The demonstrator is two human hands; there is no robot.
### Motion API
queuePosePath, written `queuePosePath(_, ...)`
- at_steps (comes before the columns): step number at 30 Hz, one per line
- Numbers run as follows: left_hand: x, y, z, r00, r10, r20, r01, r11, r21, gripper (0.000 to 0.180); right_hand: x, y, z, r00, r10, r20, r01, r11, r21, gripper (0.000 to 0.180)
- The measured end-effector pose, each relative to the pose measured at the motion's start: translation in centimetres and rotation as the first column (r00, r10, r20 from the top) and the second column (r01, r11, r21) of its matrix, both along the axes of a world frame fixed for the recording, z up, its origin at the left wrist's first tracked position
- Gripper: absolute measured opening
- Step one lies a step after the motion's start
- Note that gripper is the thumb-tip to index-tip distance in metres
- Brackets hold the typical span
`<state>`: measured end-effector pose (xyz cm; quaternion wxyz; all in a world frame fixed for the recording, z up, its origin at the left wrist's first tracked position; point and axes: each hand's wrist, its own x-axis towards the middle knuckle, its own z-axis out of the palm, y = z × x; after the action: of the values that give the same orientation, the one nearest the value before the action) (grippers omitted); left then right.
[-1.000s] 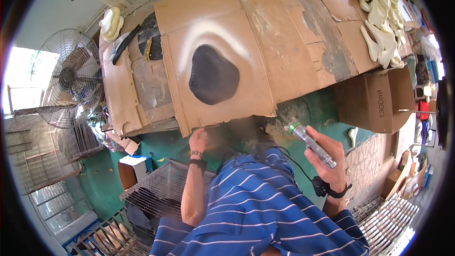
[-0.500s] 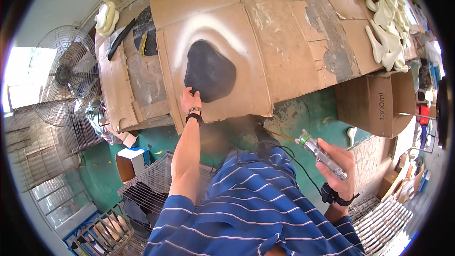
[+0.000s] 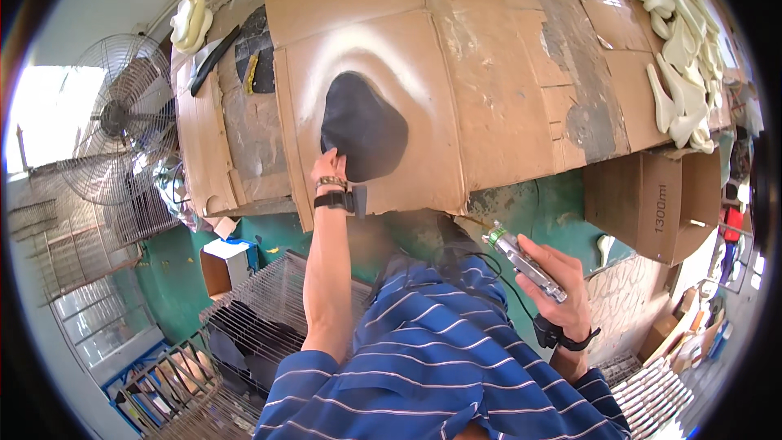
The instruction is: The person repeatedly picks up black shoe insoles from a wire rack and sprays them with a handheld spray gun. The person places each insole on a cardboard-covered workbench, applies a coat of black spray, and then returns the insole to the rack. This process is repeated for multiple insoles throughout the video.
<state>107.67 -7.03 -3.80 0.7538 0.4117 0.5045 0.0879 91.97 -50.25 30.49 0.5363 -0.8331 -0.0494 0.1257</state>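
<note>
My left hand (image 3: 328,168) reaches up onto the cardboard-covered table (image 3: 505,73) and grips the near left edge of a black saddle-shaped piece (image 3: 363,125), which lies inside a pale sprayed halo. A wristband and a dark watch sit on that wrist. My right hand (image 3: 554,273) is held low by my striped shirt, closed around a slim metal spray tool (image 3: 521,259) with a green tip pointing up and left; a thin cord trails from it.
Cream foam pieces (image 3: 676,57) are heaped at the table's right end. A cardboard box (image 3: 660,204) stands below them. A standing fan (image 3: 122,118) is at left, wire racks (image 3: 269,310) by my left side, and a black tool (image 3: 213,49) at the far left.
My left arm rose from below the table edge up onto the cardboard and took hold of the black piece. My right hand sank slightly with the spray tool.
</note>
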Motion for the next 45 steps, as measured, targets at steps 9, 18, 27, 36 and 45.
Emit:
queuePosePath(9,7.3,-1.8,14.2,0.789,0.068,0.61,0.126,0.955,-0.269,0.023,3.4,-0.1,-1.5,0.993,0.119,0.011,-0.119,0.992,-0.045,0.062)
queuePosePath(18,-5.8,1.7,20.2,0.644,0.216,0.734,0.124,0.917,-0.379,0.041,2.8,3.8,-1.3,0.959,0.264,0.104,-0.261,0.965,-0.039,0.055)
queuePosePath(27,-20.3,3.5,20.4,0.526,0.405,0.748,-0.043,0.891,-0.452,0.037,0.7,12.8,-1.5,0.788,0.61,0.083,-0.597,0.79,-0.14,0.057)
queuePosePath(36,-37.7,4.8,22.0,0.322,0.603,0.73,-0.316,0.795,-0.518,0.052,-7.0,20.9,-2.8,0.659,0.751,-0.04,-0.751,0.654,-0.089,0.049)
queuePosePath(45,-59.6,0.3,26.6,-0.156,0.688,0.709,-0.75,0.385,-0.538,0.055,-9.9,28.9,-2.1,0.208,0.967,-0.144,-0.971,0.187,-0.152,0.048)
